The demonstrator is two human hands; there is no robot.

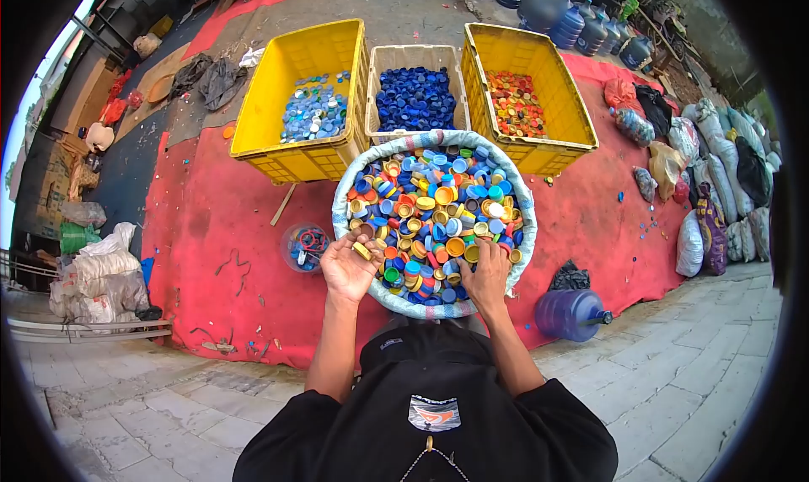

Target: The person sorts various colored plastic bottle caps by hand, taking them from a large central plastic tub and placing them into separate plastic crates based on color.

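Observation:
A round sack-lined basket (pixel 524 197) full of mixed plastic bottle caps (pixel 434 204) stands right in front of my body. At its left rim, my left hand (pixel 347 271) is turned palm up, its fingers curled around a yellow bottle cap (pixel 362 251). My right hand (pixel 489 278) reaches over the near right rim, palm down. Its thumb and fingers are apart and touch the caps there; the fingertips are partly hidden among them.
Beyond the basket are a yellow crate (pixel 253 128) with light blue caps, a whitish crate (pixel 376 69) with dark blue caps, and another yellow crate (pixel 556 103) with red and orange caps. A small tub (pixel 291 259) sits left, a water jug (pixel 569 315) right. Filled sacks (pixel 716 153) line the right.

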